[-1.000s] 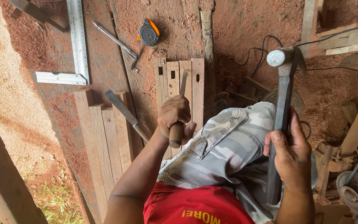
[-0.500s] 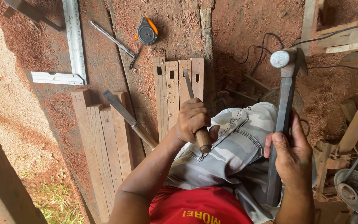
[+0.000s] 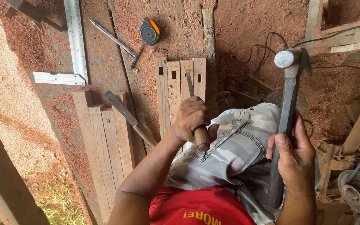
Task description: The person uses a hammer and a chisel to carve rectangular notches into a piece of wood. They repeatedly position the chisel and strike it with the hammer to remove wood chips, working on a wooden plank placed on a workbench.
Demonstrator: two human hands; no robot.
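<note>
Both my hands are closed in firm grips, left low and forward, right raised at the side.

My left hand is fisted, knuckles up, its bare forearm running back toward my chest over my thigh. My right hand wraps fingers and thumb tight, thumb pointing up, wrist straight, held above my right knee.

Wood-handled chisel, raised steel hammer

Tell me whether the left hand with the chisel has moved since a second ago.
Yes. The left hand with the chisel shifted right, toward the knee, along the slotted boards.
</note>
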